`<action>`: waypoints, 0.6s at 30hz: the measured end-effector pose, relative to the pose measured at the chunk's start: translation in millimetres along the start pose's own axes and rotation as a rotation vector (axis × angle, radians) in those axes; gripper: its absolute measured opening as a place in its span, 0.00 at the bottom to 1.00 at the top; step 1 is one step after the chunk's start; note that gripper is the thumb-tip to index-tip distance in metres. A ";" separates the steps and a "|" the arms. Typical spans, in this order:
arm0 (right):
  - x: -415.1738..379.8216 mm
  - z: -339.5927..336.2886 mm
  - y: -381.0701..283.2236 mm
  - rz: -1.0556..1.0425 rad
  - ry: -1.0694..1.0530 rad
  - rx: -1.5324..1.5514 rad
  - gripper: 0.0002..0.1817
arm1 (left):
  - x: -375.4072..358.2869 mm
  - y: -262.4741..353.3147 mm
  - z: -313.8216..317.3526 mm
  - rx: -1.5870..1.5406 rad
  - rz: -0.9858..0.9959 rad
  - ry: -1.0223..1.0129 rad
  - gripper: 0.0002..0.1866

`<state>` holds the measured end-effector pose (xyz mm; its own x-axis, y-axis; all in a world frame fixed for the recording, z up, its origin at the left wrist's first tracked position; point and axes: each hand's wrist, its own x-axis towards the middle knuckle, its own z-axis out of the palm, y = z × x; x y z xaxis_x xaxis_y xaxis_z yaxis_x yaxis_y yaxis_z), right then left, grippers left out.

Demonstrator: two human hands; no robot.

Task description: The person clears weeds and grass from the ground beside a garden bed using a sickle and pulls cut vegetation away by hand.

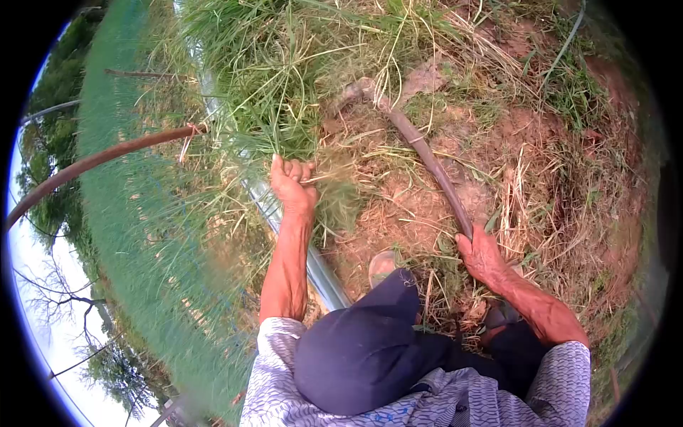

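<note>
My left hand (292, 186) is closed on grass at the edge of a green tuft (274, 128), with dry stalks sticking out beside the fingers. Loose blades below it are blurred. In my right hand (486, 257) is the lower end of a dark wooden handle, belonging to a hoe (435, 167) that slants up and left. Its head (358, 91) rests at the ground among the stalks, and part of the blade is hidden by grass and soil.
A silvery pipe or plastic strip (321, 274) runs along the left of the grass. Beyond it are a bent wooden stick (107, 155) and a green net-like expanse (142, 277). Reddish soil (398, 220) with dry straw lies in front of my feet; a sandal (382, 265) shows near my knee.
</note>
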<state>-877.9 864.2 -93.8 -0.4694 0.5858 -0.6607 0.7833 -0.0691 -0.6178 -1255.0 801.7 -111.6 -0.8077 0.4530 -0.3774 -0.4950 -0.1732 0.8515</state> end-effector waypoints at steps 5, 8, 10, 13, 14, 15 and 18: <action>-6.6 -2.2 6.1 -0.098 -0.024 0.171 0.26 | -4.3 -6.4 -0.6 -0.106 -0.048 0.043 0.22; 10.2 -18.2 -29.7 0.004 0.083 0.456 0.19 | -8.9 -5.8 3.9 -0.133 -0.031 0.043 0.23; 26.1 -13.2 -57.0 0.018 0.140 0.484 0.19 | -9.2 -8.0 4.2 -0.157 -0.039 0.065 0.23; 5.2 26.7 -26.6 -0.036 0.227 0.099 0.21 | -10.3 -7.0 5.5 -0.201 -0.034 0.051 0.23; -21.1 38.8 -0.1 0.085 -0.008 0.024 0.21 | -9.8 -6.0 4.3 -0.171 -0.026 0.050 0.23; -47.2 52.8 21.3 0.063 0.012 -0.032 0.21 | -10.8 -6.8 1.6 -0.141 -0.017 0.055 0.23; -60.1 42.0 41.2 -0.075 0.025 0.141 0.22 | -13.8 -9.9 -8.9 -0.173 -0.041 0.027 0.23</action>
<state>-834.5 792.3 -97.5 -0.5126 0.6137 -0.6006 0.6808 -0.1357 -0.7198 -1241.8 789.4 -118.1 -0.7929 0.4394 -0.4222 -0.5734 -0.3037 0.7609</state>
